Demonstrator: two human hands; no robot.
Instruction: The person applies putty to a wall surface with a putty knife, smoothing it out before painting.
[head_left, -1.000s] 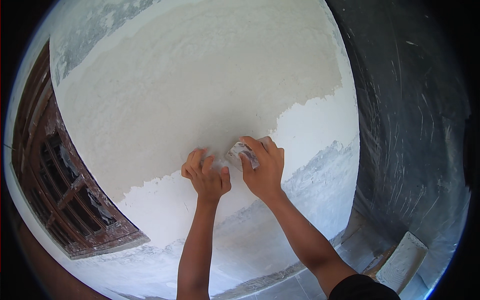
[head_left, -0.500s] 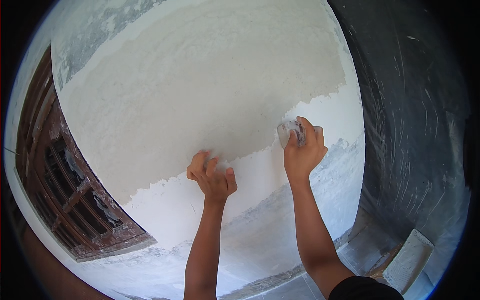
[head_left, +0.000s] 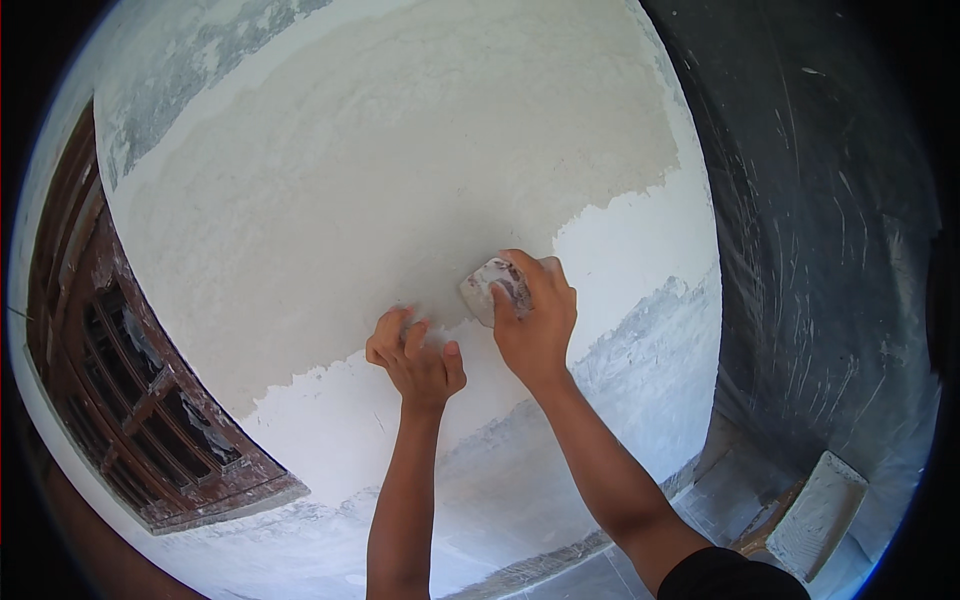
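Note:
My right hand [head_left: 537,320] is closed around a flat, whitish piece with rounded corners [head_left: 482,290], smeared with brown and grey. I cannot make out its exact kind. It is at the wall, near the border between a beige-grey patch [head_left: 400,180] and a bright white band [head_left: 630,240]. Just left of it, my left hand [head_left: 413,365] rests with fingertips at the wall, along the same border. Its fingers are bent and apart, and the thumb sticks out to the side. A small greyish spot shows between those fingers, too blurred to name.
A brown wooden window frame with bars [head_left: 160,410] is set in the wall at left. Dark sheeting [head_left: 800,230] with white scratches hangs at right. On the floor at lower right stands a white-smeared tray [head_left: 820,515]. Bare grey plaster [head_left: 640,340] runs below the white band.
My right hand has moved left along the wall with the whitish piece, coming close to my left hand. The left hand stays nearly in place.

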